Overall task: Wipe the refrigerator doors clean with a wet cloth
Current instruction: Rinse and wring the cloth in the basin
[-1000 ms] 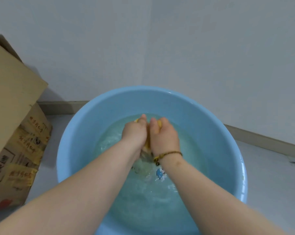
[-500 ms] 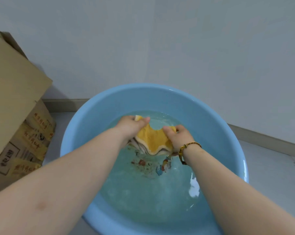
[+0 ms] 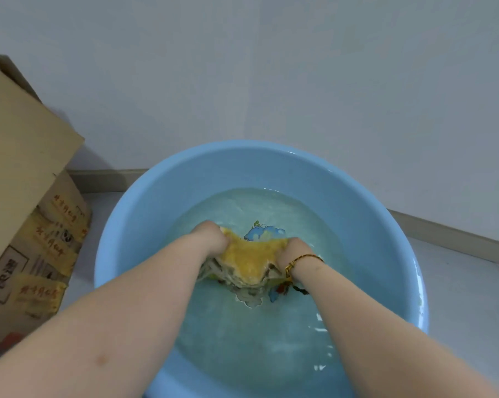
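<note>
Looks like a corner of a home. Blue wash basin [image 3: 156,202] down on a pale floor [image 3: 460,285] by a white wall [image 3: 271,67]. Cardboard box [image 3: 21,168] close beside.

Cloth [image 3: 249,258] in basin [image 3: 156,202]; box [image 3: 27,196] left of basin; wall [image 3: 271,67] behind

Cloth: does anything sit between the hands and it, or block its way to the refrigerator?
Nothing visible: left hand and right hand each grip the yellow cloth in the blue basin. The refrigerator is out of view, so that path cannot be judged.
</note>
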`<state>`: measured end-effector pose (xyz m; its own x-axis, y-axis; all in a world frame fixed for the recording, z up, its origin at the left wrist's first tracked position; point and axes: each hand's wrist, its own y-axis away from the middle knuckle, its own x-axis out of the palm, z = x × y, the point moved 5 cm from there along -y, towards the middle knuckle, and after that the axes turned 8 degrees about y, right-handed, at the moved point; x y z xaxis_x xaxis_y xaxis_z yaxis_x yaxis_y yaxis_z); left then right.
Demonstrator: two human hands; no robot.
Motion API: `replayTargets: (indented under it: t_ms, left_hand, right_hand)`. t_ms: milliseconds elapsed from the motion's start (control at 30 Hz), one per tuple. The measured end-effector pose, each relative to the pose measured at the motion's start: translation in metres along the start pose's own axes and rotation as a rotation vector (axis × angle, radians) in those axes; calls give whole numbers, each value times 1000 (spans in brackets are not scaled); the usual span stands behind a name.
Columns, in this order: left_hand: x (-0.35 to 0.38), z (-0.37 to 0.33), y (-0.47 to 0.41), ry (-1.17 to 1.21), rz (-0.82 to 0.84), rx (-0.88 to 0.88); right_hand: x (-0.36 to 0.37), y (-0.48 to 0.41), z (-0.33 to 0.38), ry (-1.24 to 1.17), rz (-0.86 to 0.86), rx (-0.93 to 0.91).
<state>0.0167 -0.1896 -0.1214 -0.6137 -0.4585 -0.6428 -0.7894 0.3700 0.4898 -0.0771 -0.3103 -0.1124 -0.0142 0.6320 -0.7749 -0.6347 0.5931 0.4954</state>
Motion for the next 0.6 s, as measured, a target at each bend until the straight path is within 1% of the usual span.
replayTargets:
  t_ms: [33,67,100,167,233,300,400,467,533,600]
  left_hand:
    - [-1,-1,-1,164,12,-13]
    - [-2,-5,1,331,20,-17]
    - [-3,-10,4,468,11,-13]
    - [-7,-24,10,633,-72,38]
    - [-10,-38,15,693,-162,89]
    - [-10,-48,25,694,-217,128]
    - [-2,-60,42,653,-254,228]
    - [2,-60,48,635,-257,261]
    - [-2,-51,41,674,-263,213]
    - [-5,-42,37,801,-233,147]
  right_hand:
    - [-3,3,3,-69,-7,6]
    - [-7,4,4,-222,-24,6]
    - [-11,7,8,-296,-44,-37]
    - [-20,20,19,-362,-127,-123]
    - [-20,31,31,-391,-199,-228]
    - [-22,38,39,-413,-265,-282]
    - [-27,34,38,-426,-261,-236]
    - [-29,35,32,-433,-244,-210]
    - [-24,44,35,-381,-242,-265]
    - [-18,53,40,-354,-256,-333]
